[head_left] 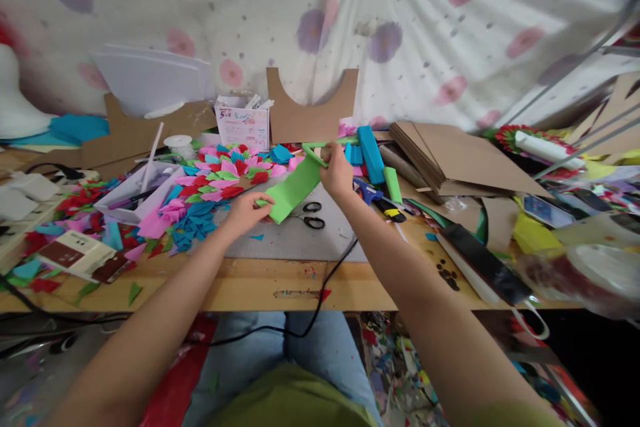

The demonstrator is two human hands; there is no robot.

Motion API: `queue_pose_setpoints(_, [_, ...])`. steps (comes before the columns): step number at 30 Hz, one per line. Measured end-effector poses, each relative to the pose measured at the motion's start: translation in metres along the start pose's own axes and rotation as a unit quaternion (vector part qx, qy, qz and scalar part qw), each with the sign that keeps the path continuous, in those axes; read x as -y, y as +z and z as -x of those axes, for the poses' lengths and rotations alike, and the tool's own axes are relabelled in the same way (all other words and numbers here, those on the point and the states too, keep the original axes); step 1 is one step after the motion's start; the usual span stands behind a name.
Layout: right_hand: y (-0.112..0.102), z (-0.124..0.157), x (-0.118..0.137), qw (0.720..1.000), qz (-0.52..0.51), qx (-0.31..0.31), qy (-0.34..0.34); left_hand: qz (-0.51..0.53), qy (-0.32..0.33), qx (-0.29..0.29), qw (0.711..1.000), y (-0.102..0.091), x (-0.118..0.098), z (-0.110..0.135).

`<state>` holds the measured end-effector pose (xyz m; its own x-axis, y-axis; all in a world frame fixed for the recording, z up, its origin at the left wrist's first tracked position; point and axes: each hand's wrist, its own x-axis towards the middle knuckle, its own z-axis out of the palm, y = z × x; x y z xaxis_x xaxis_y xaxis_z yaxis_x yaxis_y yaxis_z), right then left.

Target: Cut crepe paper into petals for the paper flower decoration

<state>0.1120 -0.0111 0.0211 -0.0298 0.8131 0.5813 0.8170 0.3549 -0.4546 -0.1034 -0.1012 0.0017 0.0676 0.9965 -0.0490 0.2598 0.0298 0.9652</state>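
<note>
Our left hand (249,211) and right hand (336,171) pinch a green crepe-paper strip (296,191). Black-handled scissors (313,222) lie on gray mat (280,247).

Soft, even light falls over a workbench (250,273) before a pale spotted curtain (280,13), its folds faintly shaded, while deep shadow fills the near right corner, wide-angle distortion stretches the forearms (395,253) and blur softens a plastic-wrapped bundle (595,273) at right.
</note>
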Motion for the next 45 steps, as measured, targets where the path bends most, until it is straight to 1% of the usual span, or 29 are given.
queue_pose_setpoints(2, [-0.002, 0.015, 0.019, 0.999, -0.010, 0.006, -0.045, 0.024, 0.004, 0.008, 1.000, 0.005, -0.005, -0.003])
queue_pose_setpoints(5, [-0.002, 0.038, 0.043, 0.990, -0.009, 0.039, -0.135, 0.062, 0.014, 0.004, 0.998, 0.012, -0.010, -0.007])
queue_pose_setpoints(7, [-0.001, 0.052, 0.052, 0.985, -0.014, 0.056, -0.160, 0.085, 0.010, -0.018, 0.996, 0.016, -0.012, -0.009])
queue_pose_setpoints(9, [0.001, 0.060, 0.056, 0.981, -0.019, 0.073, -0.176, 0.107, 0.009, -0.048, 0.993, 0.019, -0.013, -0.010])
queue_pose_setpoints(12, [0.003, 0.063, 0.055, 0.977, -0.020, 0.091, -0.193, 0.121, 0.025, -0.079, 0.989, 0.021, -0.015, -0.009])
queue_pose_setpoints(14, [0.002, 0.062, 0.053, 0.974, -0.020, 0.102, -0.203, 0.123, 0.025, -0.080, 0.989, 0.021, -0.017, -0.008])
queue_pose_setpoints(20, [-0.007, 0.057, 0.049, 0.968, 0.000, 0.127, -0.218, 0.140, 0.011, -0.054, 0.989, 0.019, -0.023, -0.009])
queue_pose_setpoints(28, [-0.011, 0.056, 0.056, 0.959, 0.043, 0.141, -0.240, 0.129, 0.006, -0.020, 0.991, 0.019, -0.023, -0.007])
queue_pose_setpoints(34, [-0.013, 0.056, 0.055, 0.955, 0.053, 0.129, -0.261, 0.138, 0.012, 0.016, 0.990, 0.010, -0.024, -0.005])
queue_pose_setpoints(39, [-0.013, 0.057, 0.052, 0.949, 0.051, 0.128, -0.282, 0.148, 0.001, 0.054, 0.988, 0.006, -0.026, -0.004])
queue_pose_setpoints(45, [-0.009, 0.057, 0.052, 0.947, 0.043, 0.127, -0.293, 0.161, 0.004, 0.062, 0.985, 0.003, -0.025, -0.004])
